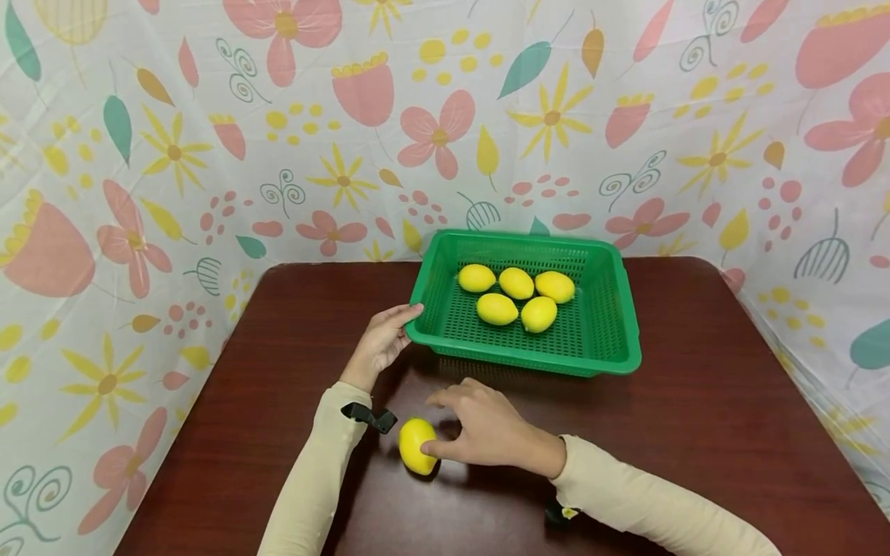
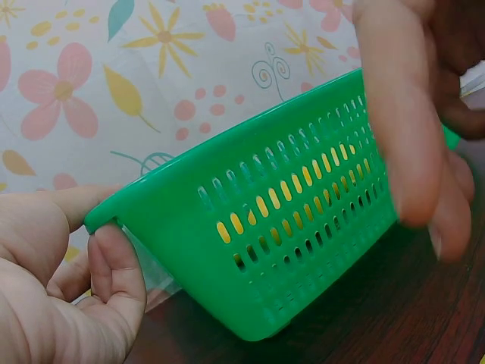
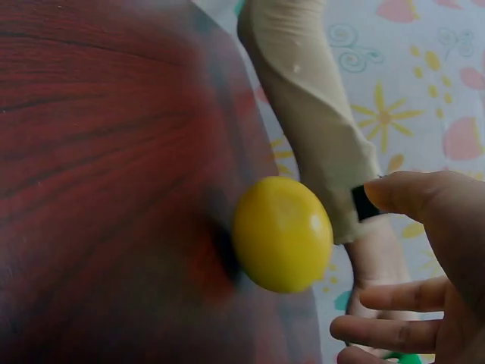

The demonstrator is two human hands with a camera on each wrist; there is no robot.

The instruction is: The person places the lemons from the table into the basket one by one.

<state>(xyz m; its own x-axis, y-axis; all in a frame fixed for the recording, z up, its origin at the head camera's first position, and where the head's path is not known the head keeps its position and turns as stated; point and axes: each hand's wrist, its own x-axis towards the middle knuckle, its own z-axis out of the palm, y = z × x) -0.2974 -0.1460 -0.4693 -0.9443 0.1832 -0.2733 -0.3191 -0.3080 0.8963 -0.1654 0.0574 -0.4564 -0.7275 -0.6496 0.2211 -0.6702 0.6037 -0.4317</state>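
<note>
My left hand [image 1: 381, 344] pinches the near left corner of a green plastic basket [image 1: 514, 357], thumb above the rim and fingers curled beneath it, as the left wrist view shows. Several yellow lemons [image 1: 497, 309] lie inside on the basket's perforated floor. One more lemon [image 1: 416, 446] sits on the table in front of the basket, between my forearms. Over it reaches my right hand [image 1: 487, 425], thumb and fingers spread apart and nothing gripped. In the right wrist view, a gap shows between the lemon [image 3: 282, 235] and the fingers [image 3: 402, 294].
The dark reddish-brown wooden table [image 1: 695, 432] carries everything. Behind it and along both sides hangs a white cloth [image 1: 591, 46] printed with flowers and leaves. A black strap [image 1: 368, 417] circles my left wrist over the beige sleeve.
</note>
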